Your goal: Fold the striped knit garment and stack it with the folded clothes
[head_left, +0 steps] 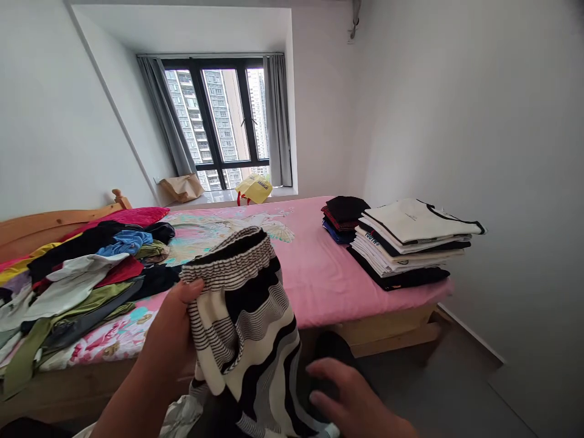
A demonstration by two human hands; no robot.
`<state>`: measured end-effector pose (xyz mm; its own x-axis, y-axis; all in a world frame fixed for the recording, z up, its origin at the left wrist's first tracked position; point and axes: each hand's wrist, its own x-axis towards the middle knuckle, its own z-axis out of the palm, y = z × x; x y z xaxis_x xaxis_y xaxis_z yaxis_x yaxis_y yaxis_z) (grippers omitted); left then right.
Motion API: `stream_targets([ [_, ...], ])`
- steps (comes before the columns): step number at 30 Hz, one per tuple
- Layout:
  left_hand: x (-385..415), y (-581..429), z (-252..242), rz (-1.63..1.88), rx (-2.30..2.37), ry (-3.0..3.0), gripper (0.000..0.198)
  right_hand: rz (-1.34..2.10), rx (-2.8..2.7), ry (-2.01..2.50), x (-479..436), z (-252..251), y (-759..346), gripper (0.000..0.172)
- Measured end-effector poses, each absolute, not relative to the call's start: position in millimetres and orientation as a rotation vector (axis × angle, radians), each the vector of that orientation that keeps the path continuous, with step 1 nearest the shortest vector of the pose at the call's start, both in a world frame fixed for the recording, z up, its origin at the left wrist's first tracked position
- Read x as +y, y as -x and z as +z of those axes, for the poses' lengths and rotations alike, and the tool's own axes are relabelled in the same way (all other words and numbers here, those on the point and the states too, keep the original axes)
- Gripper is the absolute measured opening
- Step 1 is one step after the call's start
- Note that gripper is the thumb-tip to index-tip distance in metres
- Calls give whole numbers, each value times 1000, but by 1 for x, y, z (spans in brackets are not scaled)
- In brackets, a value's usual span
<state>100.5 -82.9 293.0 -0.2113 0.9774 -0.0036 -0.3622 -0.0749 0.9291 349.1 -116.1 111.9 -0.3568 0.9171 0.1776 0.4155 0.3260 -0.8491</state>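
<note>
My left hand (171, 331) grips a black-and-white striped garment (249, 328) just below its elastic waistband, holding it up in front of the bed. My right hand (353, 395) is lower, fingers spread and pointing left, beside the garment's hanging lower part; I cannot tell whether it touches the cloth. A heap of unfolded clothes (77, 280) in many colours lies on the left of the bed. Two stacks of folded clothes sit on the bed's right corner: a tall white-and-black stack (406, 246) and a smaller dark stack (342, 219) behind it.
The bed has a pink sheet (314, 267) and a wooden frame (387, 331). A white wall runs along the right. A window with grey curtains is at the far end; a yellow bag (254, 188) and a brown paper bag (182, 187) rest on its sill.
</note>
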Motion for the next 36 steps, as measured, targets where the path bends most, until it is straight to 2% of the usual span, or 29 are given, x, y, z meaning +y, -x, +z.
stream_targets([
  [3,-89,-99,281,1333,1114,-1028,34,926,-1676,1069,-99,159,-365,54],
  [6,-98,-101,263,1134,1166,-1252,40,836,-1680,864,-90,202,-372,81],
  [8,-104,-104,254,1058,1146,-1418,39,757,-1812,796,-90,223,-372,86],
  [12,-114,-106,241,959,1149,-1580,40,531,-2120,768,-100,244,-366,64],
  [22,-126,-108,233,827,1113,-1808,48,93,-2297,772,-108,232,-342,12],
  [26,-131,-109,231,815,1210,-1917,57,-62,-2369,769,-109,238,-341,12],
  [32,-134,-112,235,740,1239,-1900,57,-250,-2271,662,-114,234,-332,36],
  [36,-132,-118,239,711,1192,-1885,57,-215,-2193,687,-115,231,-327,33],
])
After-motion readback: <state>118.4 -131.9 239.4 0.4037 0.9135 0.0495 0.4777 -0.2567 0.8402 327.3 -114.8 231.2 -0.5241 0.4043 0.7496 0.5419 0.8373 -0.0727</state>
